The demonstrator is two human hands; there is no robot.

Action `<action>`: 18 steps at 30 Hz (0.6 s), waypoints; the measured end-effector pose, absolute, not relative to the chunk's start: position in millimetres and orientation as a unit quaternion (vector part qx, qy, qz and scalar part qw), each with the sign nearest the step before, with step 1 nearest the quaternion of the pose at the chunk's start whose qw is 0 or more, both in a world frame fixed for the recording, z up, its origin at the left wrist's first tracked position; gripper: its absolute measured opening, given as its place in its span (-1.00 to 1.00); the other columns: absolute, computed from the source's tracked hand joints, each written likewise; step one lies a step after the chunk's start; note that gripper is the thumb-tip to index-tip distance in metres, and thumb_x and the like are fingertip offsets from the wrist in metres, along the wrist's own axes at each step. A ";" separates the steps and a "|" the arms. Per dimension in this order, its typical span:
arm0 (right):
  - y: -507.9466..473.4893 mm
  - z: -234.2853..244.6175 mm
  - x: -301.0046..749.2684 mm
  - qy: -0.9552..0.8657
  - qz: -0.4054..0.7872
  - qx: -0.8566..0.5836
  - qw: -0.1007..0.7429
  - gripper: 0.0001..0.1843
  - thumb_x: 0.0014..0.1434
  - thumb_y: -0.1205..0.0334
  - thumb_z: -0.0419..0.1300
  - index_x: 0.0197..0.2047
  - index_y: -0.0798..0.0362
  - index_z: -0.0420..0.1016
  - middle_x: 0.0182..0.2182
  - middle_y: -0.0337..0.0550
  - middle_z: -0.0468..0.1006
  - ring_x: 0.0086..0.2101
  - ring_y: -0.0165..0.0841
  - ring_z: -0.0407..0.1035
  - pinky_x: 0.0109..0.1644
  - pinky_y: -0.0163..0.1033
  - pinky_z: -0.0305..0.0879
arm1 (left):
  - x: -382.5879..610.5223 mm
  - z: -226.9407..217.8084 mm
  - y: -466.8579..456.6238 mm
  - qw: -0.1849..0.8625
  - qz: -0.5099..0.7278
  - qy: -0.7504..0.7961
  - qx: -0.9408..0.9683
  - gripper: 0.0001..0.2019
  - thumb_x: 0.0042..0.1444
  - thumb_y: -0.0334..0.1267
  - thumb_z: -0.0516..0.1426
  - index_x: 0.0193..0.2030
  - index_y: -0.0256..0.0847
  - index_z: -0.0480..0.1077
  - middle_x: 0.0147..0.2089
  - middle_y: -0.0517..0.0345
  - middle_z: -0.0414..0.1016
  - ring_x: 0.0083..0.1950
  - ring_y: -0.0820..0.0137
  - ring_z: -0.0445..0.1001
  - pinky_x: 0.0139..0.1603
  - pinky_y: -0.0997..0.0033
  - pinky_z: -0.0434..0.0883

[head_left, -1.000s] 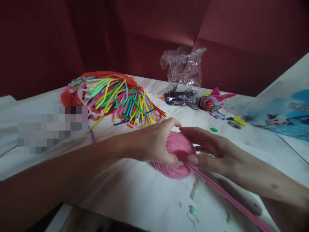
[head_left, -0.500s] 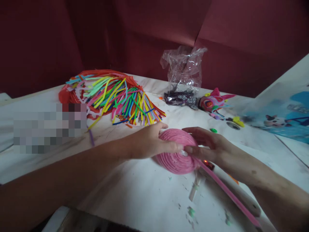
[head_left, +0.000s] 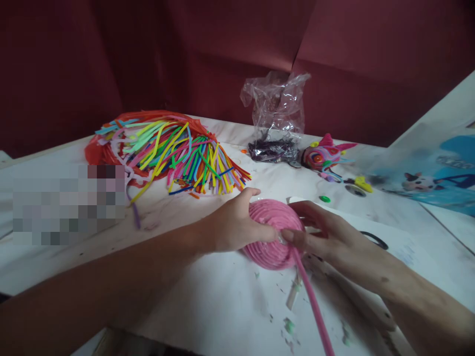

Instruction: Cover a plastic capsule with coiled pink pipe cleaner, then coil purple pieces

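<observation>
Loose pink strip (head_left: 315, 306) trails toward the bottom edge from the pink coil (head_left: 265, 254), which sits between both hands (can't tell if it touches the table), left hand (head_left: 235, 225) clamped on its left side, right hand (head_left: 334, 235) on its right, thumbs close together near its centre. Looks like the winding step; next move probably calls for firm thumbs and light tension on the strip. White tabletop (head_left: 178, 301) is scrap-specked, with coloured stems (head_left: 189, 155), clear bag (head_left: 278, 111) and dark red backdrop (head_left: 222, 54) behind.

Pink, perhaps fuzzy coil (head_left: 276, 213) in both hands (head_left: 230, 225)
</observation>
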State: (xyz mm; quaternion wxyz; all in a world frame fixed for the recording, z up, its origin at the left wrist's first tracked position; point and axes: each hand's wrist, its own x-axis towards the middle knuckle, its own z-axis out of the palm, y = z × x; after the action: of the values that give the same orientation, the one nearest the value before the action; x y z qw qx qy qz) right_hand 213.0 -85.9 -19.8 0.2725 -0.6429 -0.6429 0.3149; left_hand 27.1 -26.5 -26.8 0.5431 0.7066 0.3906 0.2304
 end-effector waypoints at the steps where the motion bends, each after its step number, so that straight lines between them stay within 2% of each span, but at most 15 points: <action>1: -85.1 -20.5 213.6 -0.642 0.317 -0.640 0.278 -0.45 0.02 -0.16 0.19 -0.03 0.03 0.32 -0.20 -0.03 0.49 -0.21 -0.12 0.40 -0.21 -0.11 0.35 | 28.7 -24.4 -26.6 0.531 0.227 0.393 0.715 -0.16 -0.21 -0.18 0.25 0.24 -0.24 0.00 -0.16 -0.03 0.42 -0.20 0.17 0.44 -0.29 0.26 0.37; 4: -82.7 -21.5 215.4 -0.637 0.344 -0.623 0.295 -0.44 0.02 -0.12 0.20 0.00 0.02 0.30 -0.22 -0.06 0.49 -0.24 -0.15 0.41 -0.24 -0.13 0.35 | 33.3 -20.1 -25.4 0.501 0.229 0.399 0.733 -0.18 -0.23 -0.18 0.25 0.22 -0.24 0.05 -0.18 -0.01 0.41 -0.25 0.21 0.43 -0.33 0.27 0.36; 7: -82.3 -21.1 217.3 -0.624 0.379 -0.608 0.313 -0.42 0.04 -0.11 0.20 0.04 0.04 0.27 -0.27 -0.08 0.51 -0.31 -0.21 0.42 -0.35 -0.22 0.33 | 37.3 -22.1 -21.7 0.509 0.234 0.395 0.728 -0.20 -0.22 -0.19 0.25 0.21 -0.24 0.07 -0.23 0.01 0.44 -0.29 0.22 0.44 -0.33 0.26 0.36; 12: -85.3 -19.3 218.1 -0.597 0.401 -0.611 0.330 -0.41 0.06 -0.10 0.18 0.05 0.10 0.27 -0.32 -0.07 0.52 -0.42 -0.30 0.40 -0.51 -0.32 0.23 | 41.0 -33.5 -15.2 0.548 0.276 0.373 0.695 -0.21 -0.21 -0.13 0.27 0.18 -0.28 0.08 -0.06 -0.11 0.41 -0.10 0.13 0.43 -0.14 0.17 0.36; 18: -88.6 -23.5 219.5 -0.607 0.401 -0.582 0.364 -0.43 0.04 -0.07 0.22 0.04 0.11 0.32 -0.28 -0.06 0.53 -0.32 -0.25 0.42 -0.36 -0.26 0.31 | 41.2 -39.3 -17.0 0.552 0.294 0.354 0.695 -0.25 -0.18 -0.12 0.27 0.16 -0.24 0.10 0.06 -0.13 0.32 0.05 0.09 0.35 0.00 0.12 0.31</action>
State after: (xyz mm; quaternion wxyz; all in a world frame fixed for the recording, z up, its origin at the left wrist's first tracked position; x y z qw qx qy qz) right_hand 219.5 -88.6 -23.5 0.3637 -0.5823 -0.6065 0.4011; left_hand 41.2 -17.0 -39.3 0.5523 0.6951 0.3545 0.2935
